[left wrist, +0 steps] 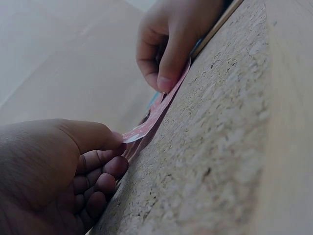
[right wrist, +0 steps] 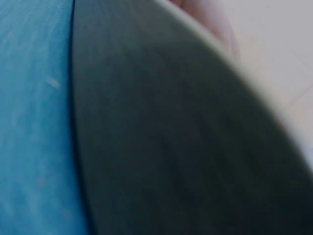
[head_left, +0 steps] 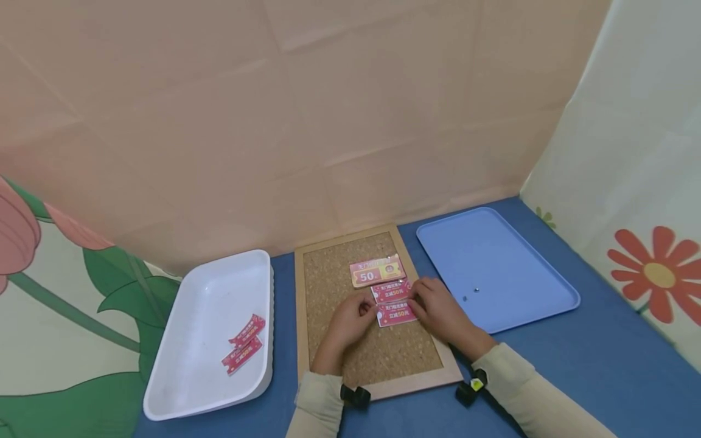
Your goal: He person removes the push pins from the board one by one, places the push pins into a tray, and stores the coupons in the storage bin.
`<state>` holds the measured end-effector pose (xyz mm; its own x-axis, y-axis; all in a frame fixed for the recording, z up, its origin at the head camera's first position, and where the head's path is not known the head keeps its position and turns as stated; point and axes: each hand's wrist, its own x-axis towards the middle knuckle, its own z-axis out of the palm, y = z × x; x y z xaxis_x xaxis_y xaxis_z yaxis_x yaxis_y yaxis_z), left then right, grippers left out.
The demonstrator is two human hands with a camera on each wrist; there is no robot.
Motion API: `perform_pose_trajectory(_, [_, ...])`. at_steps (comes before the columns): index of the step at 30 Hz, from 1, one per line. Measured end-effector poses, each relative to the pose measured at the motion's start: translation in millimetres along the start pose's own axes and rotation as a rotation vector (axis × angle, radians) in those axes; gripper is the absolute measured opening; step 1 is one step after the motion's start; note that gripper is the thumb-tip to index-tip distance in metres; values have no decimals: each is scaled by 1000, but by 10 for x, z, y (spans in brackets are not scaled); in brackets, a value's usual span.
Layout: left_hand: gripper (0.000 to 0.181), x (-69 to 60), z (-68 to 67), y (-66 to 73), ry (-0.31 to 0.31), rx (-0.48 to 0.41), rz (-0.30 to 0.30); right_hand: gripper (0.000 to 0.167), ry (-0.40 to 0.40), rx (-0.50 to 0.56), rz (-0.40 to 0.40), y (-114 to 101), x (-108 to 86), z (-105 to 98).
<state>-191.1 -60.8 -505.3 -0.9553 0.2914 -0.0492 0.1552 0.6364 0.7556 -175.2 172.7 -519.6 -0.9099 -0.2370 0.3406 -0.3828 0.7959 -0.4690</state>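
Note:
On the cork board (head_left: 328,274) lie a larger pink and yellow coupon (head_left: 376,271) and, below it, two smaller red coupons, an upper one (head_left: 391,291) and a lower one (head_left: 395,314). My left hand (head_left: 348,322) pinches the left end of the lower coupon between thumb and fingers; in the left wrist view that coupon (left wrist: 149,122) is slightly lifted off the cork. My right hand (head_left: 442,309) holds its other end with thumb and curled fingers. The right wrist view shows mostly a dark blurred surface, with part of my right hand (right wrist: 210,17) at the top.
A white tray (head_left: 188,340) stands at the left with two red coupons (head_left: 241,356) in it. At the right lies a blue tray (head_left: 509,274) with two small shiny pieces (head_left: 476,290) on it. The wooden frame (head_left: 300,316) surrounds the cork.

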Motion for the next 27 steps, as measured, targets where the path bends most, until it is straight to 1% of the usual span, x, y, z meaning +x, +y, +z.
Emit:
perform_pose_trajectory(3, [11,-3,0,10,1,-1,-11,12,-9,-3,5,-7,1,-5])
perform_pose_trajectory(7, [11,-1,5,17,4,-3,-22,11,1,5,-6,-4,3,-4])
perform_pose_trajectory(11, [10,1,10,14,4,-1,-10,9,14,18,-15,1,-1,-3])
perform_pose_trajectory(15, [10,-5,10,10,4,0,2,9,3,14,-8,3,-5,-3])
perform_pose_trajectory(23, [10,-2,1,3,-5,7,-8,9,-15,4,12,-2,-3,-7])
perform_pose_trajectory(27, [11,-3,0,3,-3,20,0,9,-20,7,19,-14,0,-19])
